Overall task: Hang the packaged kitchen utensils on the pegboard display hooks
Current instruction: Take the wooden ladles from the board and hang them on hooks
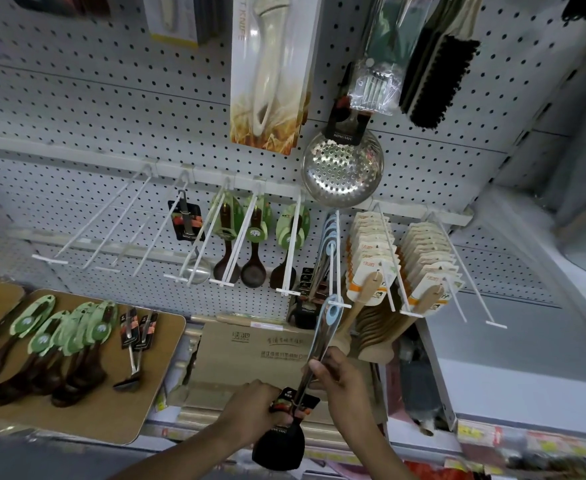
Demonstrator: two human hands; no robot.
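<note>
White pegboard (111,109) fills the head view. At lower centre, the left hand (250,410) grips a packaged utensil's card while the right hand (340,379) pinches its steel handle (314,351), whose blue loop sits at a hook (336,258) tip. Misaligned, the loop could slip off and drop.

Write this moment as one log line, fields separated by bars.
step: hanging | left hand: grips utensil at card | right hand: grips handle | loop at hook tip
</note>
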